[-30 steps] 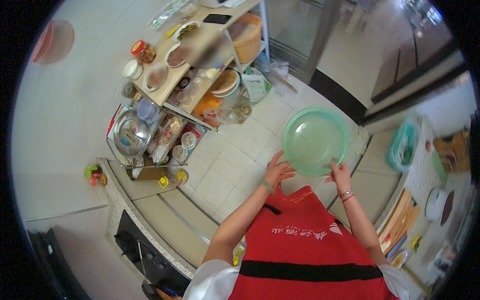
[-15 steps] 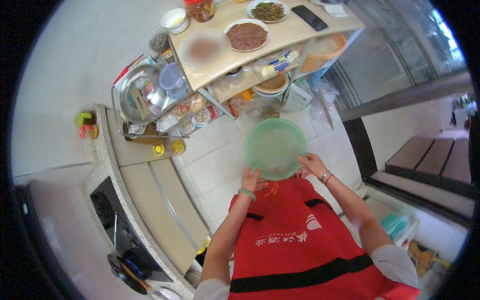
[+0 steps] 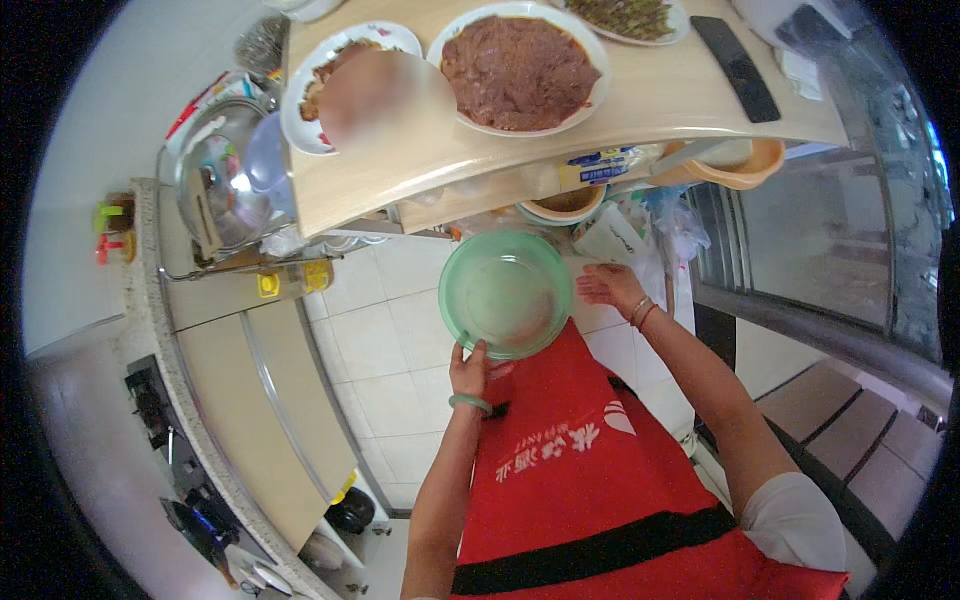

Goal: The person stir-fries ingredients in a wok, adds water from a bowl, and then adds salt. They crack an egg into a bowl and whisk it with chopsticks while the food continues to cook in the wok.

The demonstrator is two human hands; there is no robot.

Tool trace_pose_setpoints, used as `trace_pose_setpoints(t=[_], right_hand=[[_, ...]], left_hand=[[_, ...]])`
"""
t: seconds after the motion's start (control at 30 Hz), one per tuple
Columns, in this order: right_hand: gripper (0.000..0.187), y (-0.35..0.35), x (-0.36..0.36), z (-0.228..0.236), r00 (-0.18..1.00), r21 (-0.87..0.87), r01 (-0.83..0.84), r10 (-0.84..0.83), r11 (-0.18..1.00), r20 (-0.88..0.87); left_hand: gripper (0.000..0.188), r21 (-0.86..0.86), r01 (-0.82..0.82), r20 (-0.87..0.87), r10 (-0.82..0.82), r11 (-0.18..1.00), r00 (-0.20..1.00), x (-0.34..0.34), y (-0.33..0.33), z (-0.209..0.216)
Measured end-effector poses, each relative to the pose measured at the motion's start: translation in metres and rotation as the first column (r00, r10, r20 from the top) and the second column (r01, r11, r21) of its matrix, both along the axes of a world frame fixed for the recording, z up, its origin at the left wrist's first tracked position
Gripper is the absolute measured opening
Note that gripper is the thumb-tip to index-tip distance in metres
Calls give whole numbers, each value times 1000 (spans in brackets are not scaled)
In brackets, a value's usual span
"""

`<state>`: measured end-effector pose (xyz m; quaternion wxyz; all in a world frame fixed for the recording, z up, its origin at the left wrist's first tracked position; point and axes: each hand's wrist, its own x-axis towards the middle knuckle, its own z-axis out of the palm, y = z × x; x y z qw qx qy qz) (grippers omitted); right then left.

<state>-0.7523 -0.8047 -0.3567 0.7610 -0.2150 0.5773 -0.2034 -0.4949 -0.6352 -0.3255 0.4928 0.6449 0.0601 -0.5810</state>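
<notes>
A round green translucent plastic basin [image 3: 452, 280] is held before my red apron, above the tiled floor. My left hand [image 3: 470, 372] is closed on its near left rim, thumb on top and the other fingers partly hidden beneath. A green bangle circles that wrist. Apart from the basin's right side, my right hand [image 3: 614, 287] is open and holds nothing, its fingers stretched toward the basin. On the wooden table ahead stand a plate of sliced raw meat [image 3: 515, 75], a partly blurred plate with food [image 3: 300, 105] and a plate of chopped green vegetables [image 3: 630, 15].
A black phone [image 3: 735, 68] lies on the table [image 3: 390, 185]. Under it are an orange tub [image 3: 755, 170] and plastic bags [image 3: 680, 225]. To the left are a wire rack with a steel basin [image 3: 235, 170], an oil bottle [image 3: 318, 275], a counter [image 3: 160, 290] and a stove [image 3: 150, 400].
My right hand has let go of the basin and moved off its rim. The basin, in my left hand, has shifted slightly left in view. The table appears closer.
</notes>
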Motion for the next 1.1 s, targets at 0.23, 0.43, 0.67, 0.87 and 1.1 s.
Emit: trace_pose_setpoints(t=[0.23, 0.43, 0.67, 0.87, 1.1], right_hand=[[46, -85, 12, -132, 983, 61, 181, -181, 982, -1], [44, -125, 17, -213, 978, 146, 202, -208, 968, 25], [21, -136, -32, -199, 881, 211, 292, -348, 933, 321], [23, -140, -30, -132, 938, -55, 313, -300, 948, 173], [27, -129, 8, -114, 957, -161, 277, -286, 947, -37]], left_hand=[[42, -104, -77, 35, 81, 992, 996, 14, -44, -86], [38, -144, -6, 117, 23, 990, 993, 23, -74, -131], [36, -126, 96, 145, -77, 987, 986, 23, -99, -150], [34, -202, 196, 105, -178, 960, 978, -10, -166, -172], [55, -392, 51, -116, -104, 918, 988, -43, -206, -348]])
